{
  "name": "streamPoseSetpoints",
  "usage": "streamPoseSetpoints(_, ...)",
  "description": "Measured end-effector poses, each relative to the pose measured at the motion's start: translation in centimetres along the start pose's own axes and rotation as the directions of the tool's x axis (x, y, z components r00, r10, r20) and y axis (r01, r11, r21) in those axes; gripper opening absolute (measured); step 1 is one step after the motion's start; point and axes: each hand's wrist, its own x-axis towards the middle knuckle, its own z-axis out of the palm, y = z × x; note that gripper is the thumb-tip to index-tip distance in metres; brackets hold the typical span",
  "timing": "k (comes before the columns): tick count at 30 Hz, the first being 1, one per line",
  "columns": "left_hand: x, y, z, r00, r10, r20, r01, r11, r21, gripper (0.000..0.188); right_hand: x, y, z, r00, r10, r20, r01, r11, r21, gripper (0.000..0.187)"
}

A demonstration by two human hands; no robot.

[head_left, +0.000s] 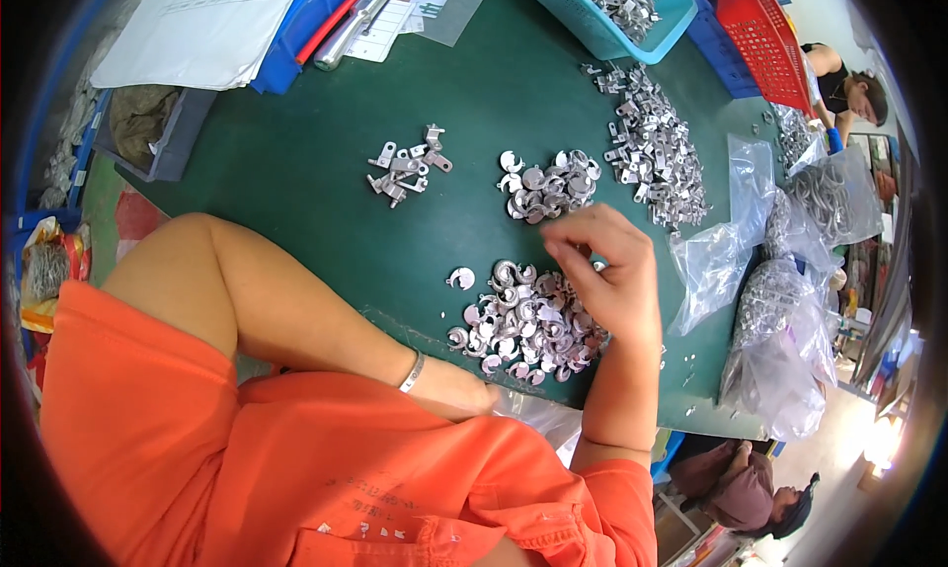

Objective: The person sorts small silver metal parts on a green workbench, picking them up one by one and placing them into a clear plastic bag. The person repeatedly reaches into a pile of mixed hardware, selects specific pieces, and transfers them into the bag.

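My right hand (614, 271) is over the green table between two piles of small silver curved metal pieces. Its thumb and index finger are pinched together, and whatever they may hold is too small to make out. Just beyond the fingertips lies the smaller pile of curved pieces (553, 187); the larger pile (528, 320) spreads below and beside the hand. My left hand (456, 389), with a bracelet at the wrist, is low at the table's near edge. A clear plastic bag (538, 414) lies beside it, and its fingers are hidden from view.
Bent metal brackets sit in a small group (410, 164) at left and a long heap (654, 147) at right. A teal basket (592, 39) of parts stands at the back. Filled plastic bags (780, 320) line the right edge. Two other people (736, 483) are at right.
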Motion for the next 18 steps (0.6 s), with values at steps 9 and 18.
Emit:
streamPoseSetpoints(9,0.4,-0.7,0.2,0.996,0.088,0.020,-0.089,0.995,0.040,0.044,0.3,-0.3,-0.7,0.997,-0.002,0.074,0.003,1.000,-0.016,0.008)
streamPoseSetpoints(18,0.3,-0.6,0.2,0.995,0.093,0.035,-0.097,0.984,0.146,0.044,1.3,0.7,1.5,0.978,-0.065,-0.198,-0.005,0.943,-0.332,0.019)
